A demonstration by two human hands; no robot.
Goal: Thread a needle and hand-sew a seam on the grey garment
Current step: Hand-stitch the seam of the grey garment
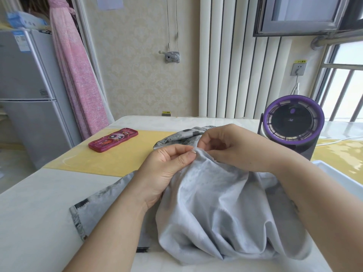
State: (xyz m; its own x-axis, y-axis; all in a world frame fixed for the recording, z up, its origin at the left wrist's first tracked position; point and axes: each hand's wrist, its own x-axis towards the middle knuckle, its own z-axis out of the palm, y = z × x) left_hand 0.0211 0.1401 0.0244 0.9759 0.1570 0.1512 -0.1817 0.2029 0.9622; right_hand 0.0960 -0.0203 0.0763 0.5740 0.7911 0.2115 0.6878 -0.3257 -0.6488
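A: Where's the job at?
B: Mid-seam, I'd judge. Grey garment (216, 203) is heaped lower centre-right of frame on the table (35, 209), with one fold pulled up to a peak at mid-frame. Left hand (169, 167) pinches that peak btw thumb & forefinger.
A: Right hand?
B: Right hand (222, 144) sits just right of the peak, fingers curled in, tips touching the cloth. Whether it's nipping a needle, thread or only fabric, can't tell, too small. No needle or thread I can make out.
A: Threading done, then?
B: Prob. yes. Both hands are at the cloth, nothing like a spool in view. That's a guess tho. No stitches visible either, so how much seam is sewn vs left is unknown.
A: What else is about?
B: Red cartoon tin case (113, 139) centre-left, lying on a yellow mat (110, 161), well apart from the hands. Purple-rimmed fan (292, 122) at right, near & behind the right forearm. White tray (337, 173) edge at far right. Fridge (29, 91) & pink curtain (78, 75) upper left, off the table.
A: Anything in the way?
B: Not much. Bunched cloth hides the seam line, & loose folds lie under both forearms. The fan could snag a long pull of thread to the right, imo.
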